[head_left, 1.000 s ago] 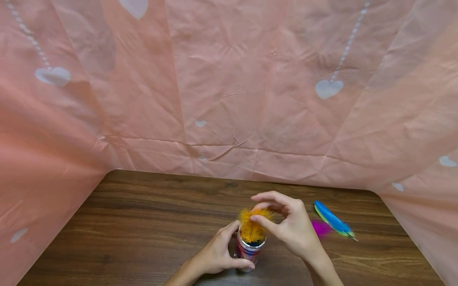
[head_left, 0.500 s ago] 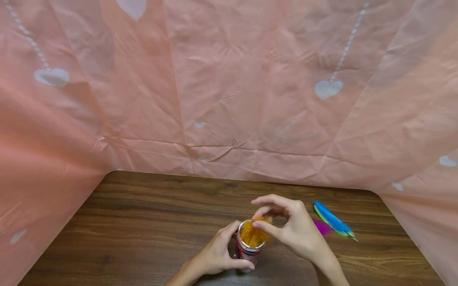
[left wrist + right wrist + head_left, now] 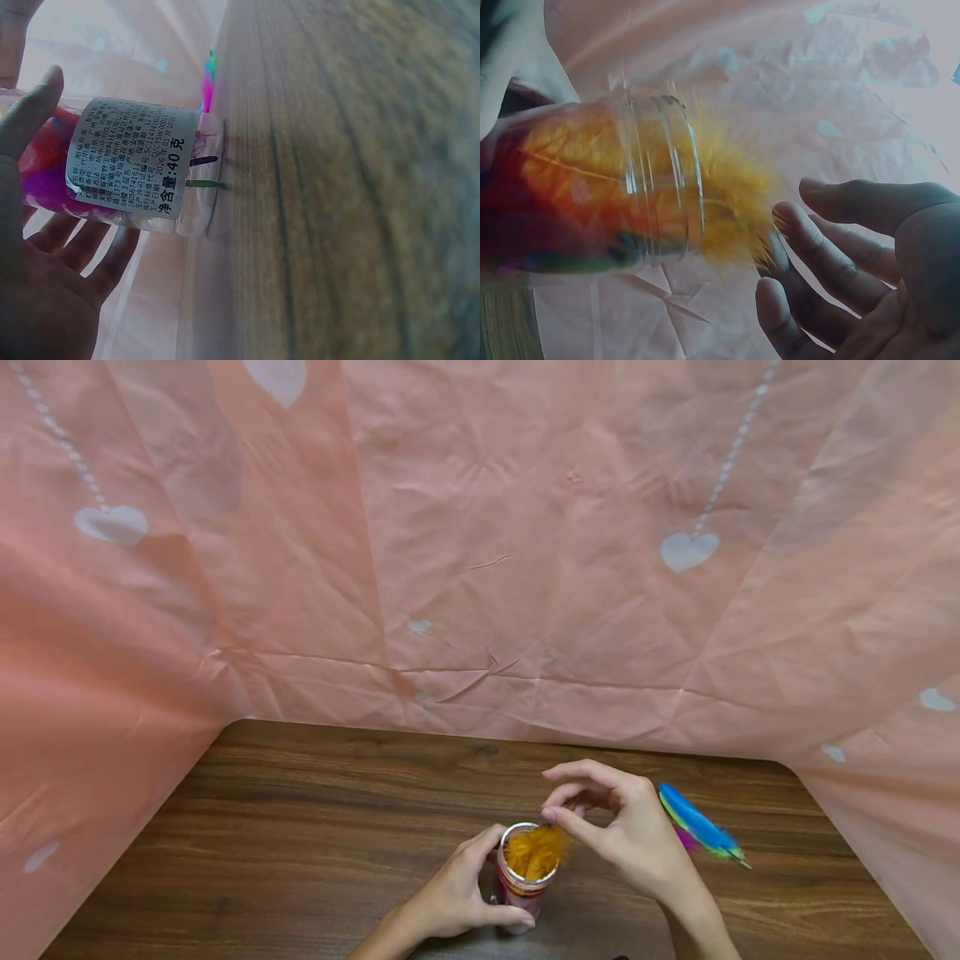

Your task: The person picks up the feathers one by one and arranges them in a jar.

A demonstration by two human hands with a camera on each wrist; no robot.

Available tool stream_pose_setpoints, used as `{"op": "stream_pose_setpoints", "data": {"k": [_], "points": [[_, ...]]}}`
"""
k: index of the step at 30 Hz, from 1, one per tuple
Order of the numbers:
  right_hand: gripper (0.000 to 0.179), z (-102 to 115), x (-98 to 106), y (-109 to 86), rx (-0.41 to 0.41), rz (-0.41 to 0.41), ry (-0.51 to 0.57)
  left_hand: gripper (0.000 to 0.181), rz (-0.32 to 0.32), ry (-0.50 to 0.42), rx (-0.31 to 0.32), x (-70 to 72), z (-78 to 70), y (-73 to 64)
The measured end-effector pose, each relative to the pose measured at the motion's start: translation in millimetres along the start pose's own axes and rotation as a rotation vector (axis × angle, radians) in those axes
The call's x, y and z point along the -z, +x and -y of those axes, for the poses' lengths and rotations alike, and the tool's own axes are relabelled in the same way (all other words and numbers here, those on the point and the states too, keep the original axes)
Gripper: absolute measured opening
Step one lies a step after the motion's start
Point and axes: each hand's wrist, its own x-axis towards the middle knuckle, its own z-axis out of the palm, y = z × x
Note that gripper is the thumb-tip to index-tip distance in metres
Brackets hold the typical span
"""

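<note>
A clear plastic jar [image 3: 517, 893] stands upright on the table, a white printed label [image 3: 127, 157] on its side. Red, purple and other coloured feathers show through its wall. My left hand [image 3: 456, 893] grips the jar, thumb in front and fingers behind. A fluffy orange feather [image 3: 534, 853] sits mostly inside; its downy end [image 3: 739, 202] sticks out past the threaded rim. Just above and right of the mouth is my right hand [image 3: 633, 835], its thumb and fingers apart in the right wrist view, with the fingertips [image 3: 784, 214] at the feather's edge.
On the wooden table [image 3: 315, 827], right of my right hand, lie a blue feather with a green edge [image 3: 699, 821] and a magenta feather [image 3: 686, 837] partly hidden by the hand. A pink sheet with white hearts [image 3: 480, 610] walls in the back and sides.
The orange feather has gone down into the jar, with less of it above the rim. My right hand has drawn off slightly right. The left hand stays on the jar.
</note>
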Motion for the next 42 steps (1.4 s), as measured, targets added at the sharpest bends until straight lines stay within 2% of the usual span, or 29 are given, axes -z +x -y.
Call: {"op": "stream_pose_setpoints", "data": {"k": [3, 7, 10, 14, 19, 27, 37, 42], "points": [[0.035, -0.6, 2.4, 0.6, 0.002, -0.02, -0.001, 0.069, 0.0, 0.005, -0.006, 0.2, -0.8, 0.5], [0.036, -1.5, 5.2, 0.8, 0.0, -0.042, 0.001, 0.072, 0.002, -0.022, 0.04, 0.4, -2.7, 0.8], [0.037, -2.1, 7.3, 0.4, -0.005, -0.055, 0.004, 0.075, -0.004, -0.011, 0.033, -0.2, -2.1, 0.6], [0.036, -2.0, 10.0, 0.0, -0.019, -0.069, 0.002, 0.078, -0.018, 0.016, -0.014, -1.7, -0.9, 0.4], [0.036, -1.7, 12.2, -0.5, -0.031, -0.08, 0.0, 0.078, -0.021, 0.014, -0.021, -3.0, -0.8, 0.0], [0.036, -2.0, 13.9, -1.2, -0.032, -0.091, -0.003, 0.08, 0.0, -0.036, 0.015, -2.9, -2.6, 0.9], [0.034, -2.7, 15.7, -1.1, -0.041, -0.102, -0.003, 0.08, -0.004, -0.012, 0.014, -3.2, -3.4, 0.7], [0.033, -5.8, 20.1, 0.0, -0.049, -0.121, -0.035, 0.091, -0.023, 0.007, 0.009, -4.2, -3.7, 1.6]]}}
